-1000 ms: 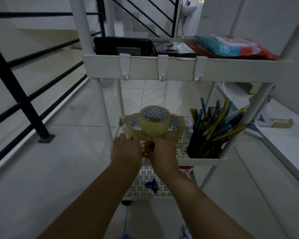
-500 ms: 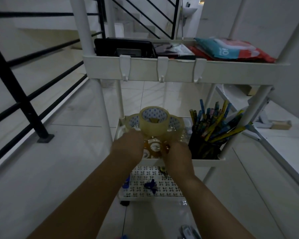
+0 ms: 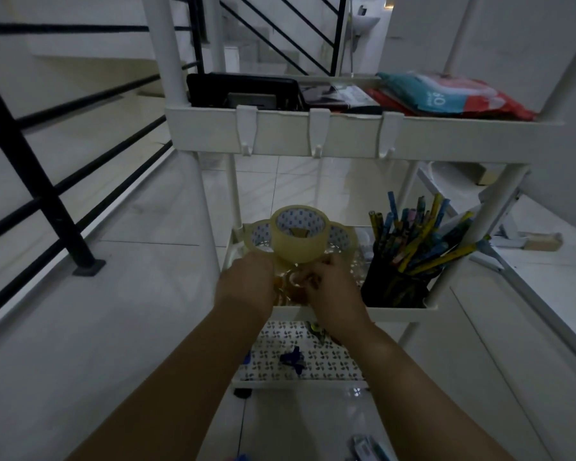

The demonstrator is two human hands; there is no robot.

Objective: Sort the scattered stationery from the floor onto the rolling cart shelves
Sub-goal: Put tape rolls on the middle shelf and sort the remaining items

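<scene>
A white rolling cart [image 3: 346, 134] stands in front of me. On its middle shelf [image 3: 396, 311] several clear tape rolls are stacked; the top big roll [image 3: 300, 236] rests on two others. In front of them lie small tape rolls [image 3: 293, 281]. My left hand [image 3: 246, 282] and my right hand [image 3: 330, 291] are both at these small rolls, fingers curled around them. A black cup of pens and pencils [image 3: 399, 281] stands at the shelf's right. The bottom shelf [image 3: 296, 382] holds a blue clip [image 3: 293, 359].
The top shelf carries a black case [image 3: 243, 89], booklets and a teal-and-red packet [image 3: 446, 94]. A black railing [image 3: 40, 181] runs along the left. A white ledge [image 3: 546, 281] is at the right. Some stationery [image 3: 366, 449] lies on the tiled floor below.
Both hands stay at the small rolls in front of the stack. The right hand has shifted slightly toward the left hand, and the view has dropped a little.
</scene>
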